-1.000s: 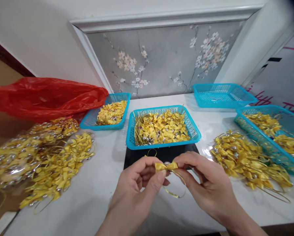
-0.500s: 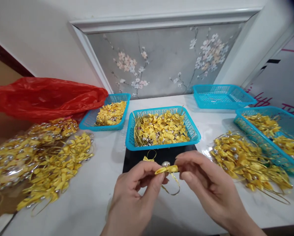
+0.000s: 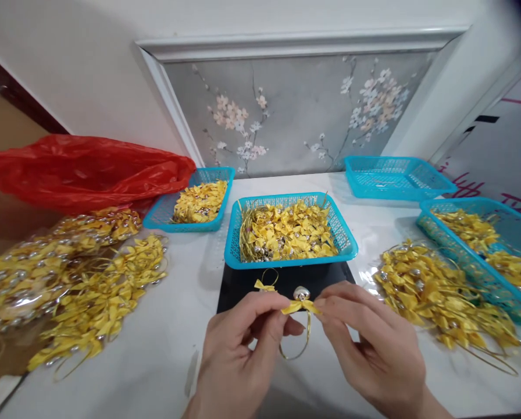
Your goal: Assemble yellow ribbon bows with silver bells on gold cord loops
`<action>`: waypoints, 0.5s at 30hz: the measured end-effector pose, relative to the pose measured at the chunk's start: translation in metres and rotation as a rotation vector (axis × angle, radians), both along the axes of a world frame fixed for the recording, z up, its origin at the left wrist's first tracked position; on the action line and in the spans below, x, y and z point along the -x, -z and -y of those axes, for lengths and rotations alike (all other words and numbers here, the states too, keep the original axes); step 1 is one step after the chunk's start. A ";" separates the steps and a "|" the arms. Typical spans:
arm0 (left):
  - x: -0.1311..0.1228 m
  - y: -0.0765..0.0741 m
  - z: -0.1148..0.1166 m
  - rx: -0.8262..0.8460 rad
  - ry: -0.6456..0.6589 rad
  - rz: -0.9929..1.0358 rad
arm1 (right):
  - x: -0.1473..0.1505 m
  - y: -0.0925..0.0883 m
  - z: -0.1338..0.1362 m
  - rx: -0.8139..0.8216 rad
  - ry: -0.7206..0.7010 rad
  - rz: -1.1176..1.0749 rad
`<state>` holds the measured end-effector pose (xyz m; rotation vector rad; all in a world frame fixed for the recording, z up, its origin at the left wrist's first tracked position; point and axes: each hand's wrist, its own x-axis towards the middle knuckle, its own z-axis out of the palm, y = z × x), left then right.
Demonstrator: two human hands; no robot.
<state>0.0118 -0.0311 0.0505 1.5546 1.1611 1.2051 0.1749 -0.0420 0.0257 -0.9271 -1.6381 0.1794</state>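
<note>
Between my hands is a yellow ribbon bow point(image 3: 303, 305) with a silver bell point(image 3: 302, 293) on its far side and a gold cord loop point(image 3: 306, 343) hanging toward me. My left hand point(image 3: 247, 343) pinches the bow's left end between thumb and forefinger. The right end is pinched by my right hand point(image 3: 369, 337). Another small yellow bow point(image 3: 264, 286) with a cord loop lies on the black mat point(image 3: 238, 285) just beyond my left fingers. Straight ahead, a blue basket point(image 3: 292, 265) full of such bows and bells rests partly over the mat.
Piles of yellow bows lie at left point(image 3: 107, 297) and right point(image 3: 435, 291). A plastic bag of bows point(image 3: 25, 279) and a red bag point(image 3: 86, 174) are on the left. More blue baskets stand back left point(image 3: 225, 201), back right point(image 3: 395, 195) and far right point(image 3: 482, 279).
My right fingers have closed on the bow's right end, where before they were beside it. The bow now faces more squarely, its loop hanging down. The view has shifted slightly.
</note>
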 end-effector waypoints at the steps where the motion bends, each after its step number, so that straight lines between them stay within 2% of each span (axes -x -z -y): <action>1: -0.001 0.003 0.001 -0.047 -0.008 -0.012 | 0.001 0.000 0.000 -0.047 0.034 0.006; 4: 0.000 0.012 0.002 -0.137 -0.025 -0.031 | 0.004 0.002 -0.002 -0.154 0.119 0.041; 7: 0.005 0.014 0.000 -0.065 -0.075 0.013 | 0.007 0.008 -0.002 -0.245 0.207 0.033; 9: 0.010 0.011 0.000 0.111 -0.065 0.092 | 0.007 0.013 -0.001 -0.314 0.262 -0.037; 11: 0.012 0.007 0.001 0.349 0.043 0.218 | 0.004 0.017 0.002 -0.319 0.242 -0.045; 13: 0.010 0.003 0.004 0.556 0.183 0.356 | 0.001 0.019 0.006 -0.293 0.178 0.047; 15: 0.005 0.000 0.006 0.685 0.252 0.457 | -0.003 0.019 0.009 -0.283 0.143 0.166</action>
